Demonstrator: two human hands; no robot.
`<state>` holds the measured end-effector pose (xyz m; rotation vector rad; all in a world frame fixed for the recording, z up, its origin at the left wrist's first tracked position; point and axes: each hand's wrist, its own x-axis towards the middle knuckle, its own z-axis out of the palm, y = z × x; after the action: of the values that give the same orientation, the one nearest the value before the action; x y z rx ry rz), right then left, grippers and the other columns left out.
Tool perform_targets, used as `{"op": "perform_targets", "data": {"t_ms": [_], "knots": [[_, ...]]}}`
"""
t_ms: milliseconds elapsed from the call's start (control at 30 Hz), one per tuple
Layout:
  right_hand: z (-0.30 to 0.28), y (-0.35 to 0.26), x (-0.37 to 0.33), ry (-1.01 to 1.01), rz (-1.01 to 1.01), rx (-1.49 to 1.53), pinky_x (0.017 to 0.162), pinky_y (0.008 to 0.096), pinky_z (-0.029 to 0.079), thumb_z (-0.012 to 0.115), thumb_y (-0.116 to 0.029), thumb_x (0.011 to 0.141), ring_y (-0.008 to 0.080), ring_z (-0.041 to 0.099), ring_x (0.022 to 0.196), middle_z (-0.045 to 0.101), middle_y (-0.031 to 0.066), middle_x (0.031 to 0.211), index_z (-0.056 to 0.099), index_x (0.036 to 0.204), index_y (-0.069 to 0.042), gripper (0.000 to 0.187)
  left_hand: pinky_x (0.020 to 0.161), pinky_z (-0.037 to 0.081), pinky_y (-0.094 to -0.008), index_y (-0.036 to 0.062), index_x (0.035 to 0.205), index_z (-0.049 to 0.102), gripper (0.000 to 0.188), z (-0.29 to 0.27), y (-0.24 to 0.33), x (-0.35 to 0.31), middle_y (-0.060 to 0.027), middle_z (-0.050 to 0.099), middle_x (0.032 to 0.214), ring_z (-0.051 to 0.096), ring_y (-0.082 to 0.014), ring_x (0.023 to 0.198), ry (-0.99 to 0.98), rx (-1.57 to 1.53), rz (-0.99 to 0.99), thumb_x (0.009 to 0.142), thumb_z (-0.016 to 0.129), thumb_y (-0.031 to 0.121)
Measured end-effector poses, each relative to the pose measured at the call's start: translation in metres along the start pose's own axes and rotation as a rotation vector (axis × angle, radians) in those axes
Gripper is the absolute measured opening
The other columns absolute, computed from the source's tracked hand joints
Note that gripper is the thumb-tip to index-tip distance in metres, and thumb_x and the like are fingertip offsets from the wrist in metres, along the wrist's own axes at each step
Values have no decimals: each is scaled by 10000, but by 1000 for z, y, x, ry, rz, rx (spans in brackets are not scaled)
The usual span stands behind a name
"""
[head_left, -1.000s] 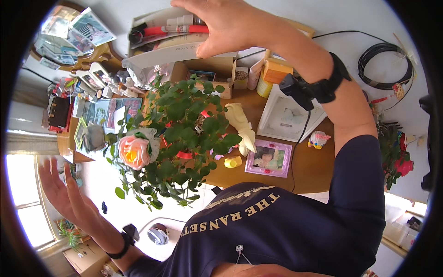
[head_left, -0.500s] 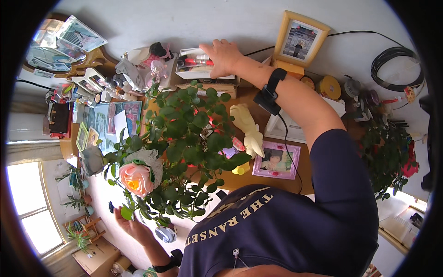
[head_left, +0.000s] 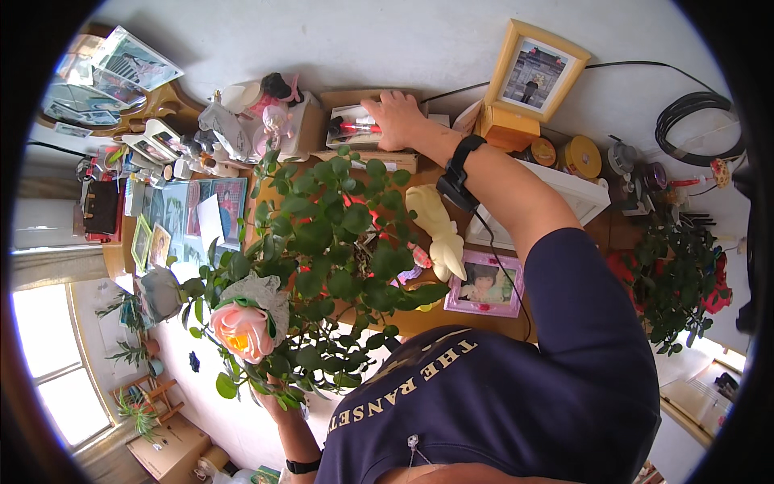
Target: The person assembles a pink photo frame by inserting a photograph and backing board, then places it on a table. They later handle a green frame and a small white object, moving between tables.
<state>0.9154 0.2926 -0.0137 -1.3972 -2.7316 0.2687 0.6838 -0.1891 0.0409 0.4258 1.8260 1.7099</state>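
Head view, looking down: the right hand (head_left: 397,121) reaches over a brown wooden tabletop (head_left: 407,322) to a shallow white rectangular box (head_left: 345,139), which sits within a low brown cardboard box (head_left: 389,159) near the wall. The step in hand appears to be positioning the white box in the cardboard one. From this pose, the next move calls for level, even support, as a red-and-black pen-like item (head_left: 359,127) lies loose inside.

The white box lies directly under the right hand, its left part projecting past the fingers. The thumb is at the near side and the fingers spread apart over the far side; whether they press on it cannot be told. The left hand (head_left: 272,395) is low and well apart from the box, mostly hidden behind a bushy green round-leaved plant (head_left: 314,234), so its finger state cannot be told. One large peach-pink rose bloom (head_left: 242,331) hangs above it.
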Motion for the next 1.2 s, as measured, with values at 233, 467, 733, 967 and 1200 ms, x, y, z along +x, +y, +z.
{"op": "perform_targets", "data": {"t_ms": [233, 467, 733, 967, 1200], "knots": [[11, -1, -1, -72, 97, 101, 916, 501, 418, 786, -188, 674, 369, 458, 1170, 480, 167, 1237, 347, 1411, -147, 859, 718, 488, -250, 10, 1185, 512, 432, -13, -11, 6, -40, 610, 1024, 592, -126, 850, -30, -1, -8, 870, 700, 237], [5, -2, 0, -132, 114, 98, 906, 516, 419, 764, -138, 678, 358, 451, 1187, 469, 164, 1258, 341, 1417, -163, 853, 757, 501, -273, 26, 1204, 512, 413, -20, -22, 11, -59, 610, 1070, 601, -145, 907, -36, -44, -2, 864, 692, 177], [-6, -4, 3, -275, 99, 46, 905, 519, 421, 748, -144, 672, 371, 468, 1178, 471, 177, 1271, 332, 1423, -167, 859, 769, 500, -289, 40, 1219, 507, 428, -18, -24, 8, -60, 608, 1091, 600, -155, 930, -43, -36, -21, 857, 692, 173], [0, 6, 11, -207, 54, 42, 872, 460, 486, 768, -235, 656, 385, 554, 1066, 553, 213, 1172, 437, 1314, -80, 753, 780, 499, -303, 53, 1233, 503, 442, -17, -27, 8, -61, 606, 1110, 600, -163, 950, -47, -34, -38, 851, 692, 170], [7, 24, 23, -190, -66, 59, 819, 428, 514, 779, -334, 637, 377, 627, 924, 655, 226, 936, 618, 1010, 7, 531, 790, 498, -317, 65, 1247, 498, 457, -12, -31, 9, -63, 604, 1129, 599, -172, 969, -64, -34, -51, 845, 692, 166]]}}
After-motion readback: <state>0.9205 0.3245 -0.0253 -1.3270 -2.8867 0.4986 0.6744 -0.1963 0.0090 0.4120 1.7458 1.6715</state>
